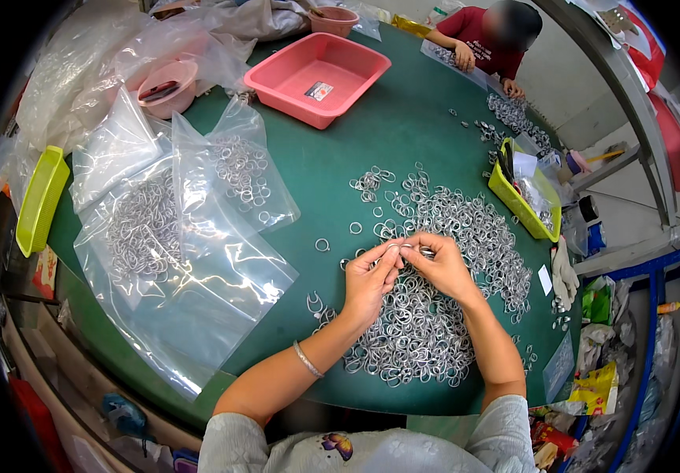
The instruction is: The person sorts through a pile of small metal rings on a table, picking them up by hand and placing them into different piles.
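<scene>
My left hand (pixel 367 285) and my right hand (pixel 446 270) meet over a large pile of silver metal rings (pixel 415 323) on the green tabletop (pixel 300 197). Thumbs and forefingers of both hands pinch a small silver ring (pixel 397 246) between them. Other rings show at the curled fingers of the right hand, though I cannot tell whether they are held or lie behind. Left of the pile, a few single rings lie apart. Two clear plastic bags with rings inside, a large bag (pixel 222 315) and a smaller bag (pixel 273 181), rest farther left.
A pink basin (pixel 320 75) stands at the back, with a pink bowl (pixel 168 87) to its left. Green baskets stand at the far left (pixel 42 201) and at the right (pixel 523 201). Across the table a person in a red shirt (pixel 478 35) handles rings. A white glove (pixel 564 276) lies at the right edge.
</scene>
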